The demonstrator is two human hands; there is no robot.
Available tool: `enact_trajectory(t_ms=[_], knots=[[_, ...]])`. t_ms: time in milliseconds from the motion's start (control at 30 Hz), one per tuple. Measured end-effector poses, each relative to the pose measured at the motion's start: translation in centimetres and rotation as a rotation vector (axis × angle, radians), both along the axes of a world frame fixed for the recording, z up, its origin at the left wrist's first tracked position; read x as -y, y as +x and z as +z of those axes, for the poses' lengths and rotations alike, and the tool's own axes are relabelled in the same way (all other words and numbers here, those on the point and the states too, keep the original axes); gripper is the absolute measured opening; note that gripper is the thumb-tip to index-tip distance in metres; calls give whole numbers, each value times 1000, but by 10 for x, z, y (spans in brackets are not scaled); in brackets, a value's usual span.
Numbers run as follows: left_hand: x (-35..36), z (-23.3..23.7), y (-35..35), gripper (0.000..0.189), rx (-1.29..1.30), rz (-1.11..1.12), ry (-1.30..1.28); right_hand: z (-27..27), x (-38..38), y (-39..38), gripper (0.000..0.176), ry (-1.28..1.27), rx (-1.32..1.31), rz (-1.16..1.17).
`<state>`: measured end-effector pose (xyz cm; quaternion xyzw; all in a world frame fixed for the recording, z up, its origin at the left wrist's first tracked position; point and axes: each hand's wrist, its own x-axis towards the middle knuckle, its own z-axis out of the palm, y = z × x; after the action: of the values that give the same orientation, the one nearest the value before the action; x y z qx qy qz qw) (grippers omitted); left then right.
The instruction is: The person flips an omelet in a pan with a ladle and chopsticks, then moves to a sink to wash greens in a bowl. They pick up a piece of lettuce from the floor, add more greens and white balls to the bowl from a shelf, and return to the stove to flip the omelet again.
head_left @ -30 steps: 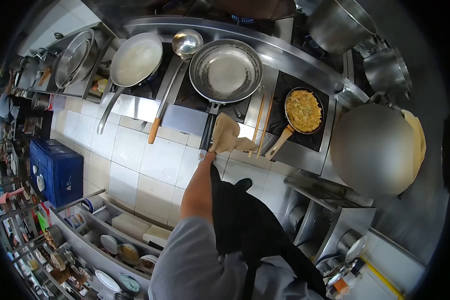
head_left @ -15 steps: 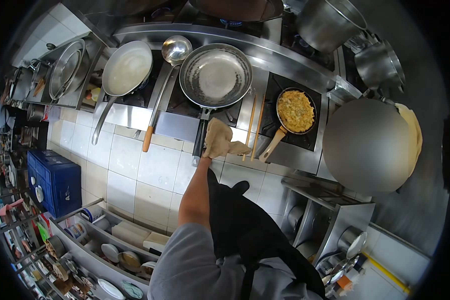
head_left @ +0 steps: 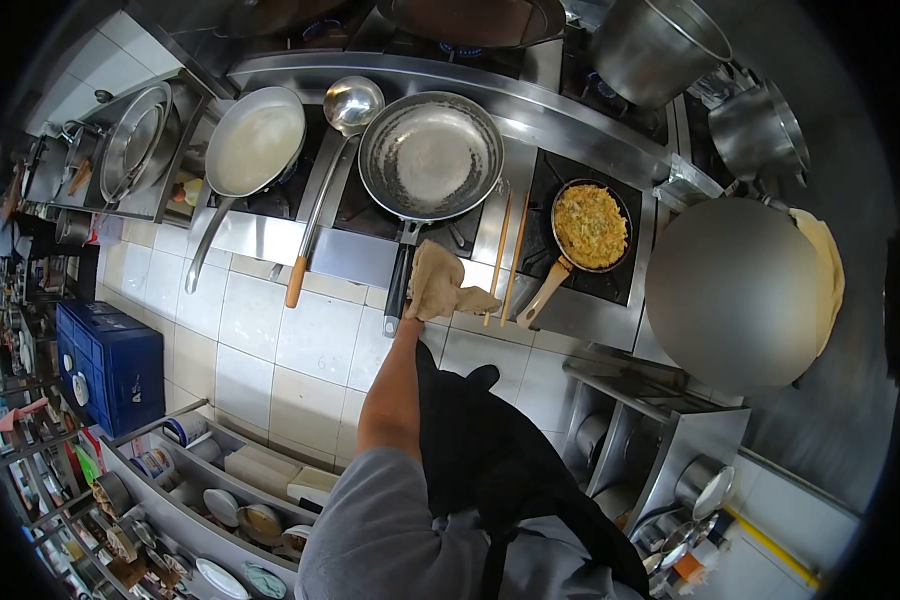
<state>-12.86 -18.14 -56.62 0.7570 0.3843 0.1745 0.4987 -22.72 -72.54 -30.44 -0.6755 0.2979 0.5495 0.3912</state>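
My left hand [head_left: 413, 322] is mostly hidden by a crumpled beige cloth [head_left: 438, 282], which it holds beside the black handle of a large empty metal pan [head_left: 431, 156]. The fingers do not show. My right hand is out of view. Right of the cloth, a pair of long chopsticks [head_left: 514, 255] lies across the stove edge. Beyond them, a small pan [head_left: 553, 290] holds a round yellow egg-like food [head_left: 590, 227]. A ladle [head_left: 352, 104] with a wooden handle rests left of the large pan.
A pan of pale liquid [head_left: 259, 140] sits at the left burner. Metal pots [head_left: 660, 50] stand at the back right, above a large round grey surface [head_left: 735, 295]. A blue crate [head_left: 120, 365] is on the floor. Another person [head_left: 10, 235] stands at far left.
The person at far left shows more fully, with an arm raised. My left hand and the cloth remain beside the large pan's handle.
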Motion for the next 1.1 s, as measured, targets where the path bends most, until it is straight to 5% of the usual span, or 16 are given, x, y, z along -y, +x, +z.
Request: enact_trajectory(t_ms=[267,400,467,500,567,600,667,700,767,833,900,1000,1100], knots=[[0,26,4,42,-133,-37,113,0,-3,3,39,26,0,8],[2,-12,0,39,-94,-47,311,-1,-6,1,40,44,2,5],[8,-24,-2,39,-368,8,-249,-1,-9,-1,40,53,10,-7],[16,-37,-10,34,-513,-169,-247,0,-10,0,40,68,19,-12],[40,4,-20,37,-767,-575,-361,2,-12,0,40,94,34,-25],[57,81,-17,43,-879,-802,-478,2,-14,1,40,113,44,-32],[84,174,-20,42,-691,-735,-491,1,-19,3,41,151,64,-51],[87,186,-13,42,-696,-751,-480,0,-21,4,41,172,75,-60],[90,206,6,37,-326,-557,325,0,-26,7,41,225,99,-80],[83,237,53,37,-286,-468,445,3,-34,11,42,294,127,-105],[82,254,100,44,-525,-515,472,10,-45,18,42,390,160,-151],[95,239,134,56,-682,-523,613,1,-52,26,42,517,218,-228],[92,241,155,56,-856,-638,410,-114,-17,26,53,441,295,-94]])
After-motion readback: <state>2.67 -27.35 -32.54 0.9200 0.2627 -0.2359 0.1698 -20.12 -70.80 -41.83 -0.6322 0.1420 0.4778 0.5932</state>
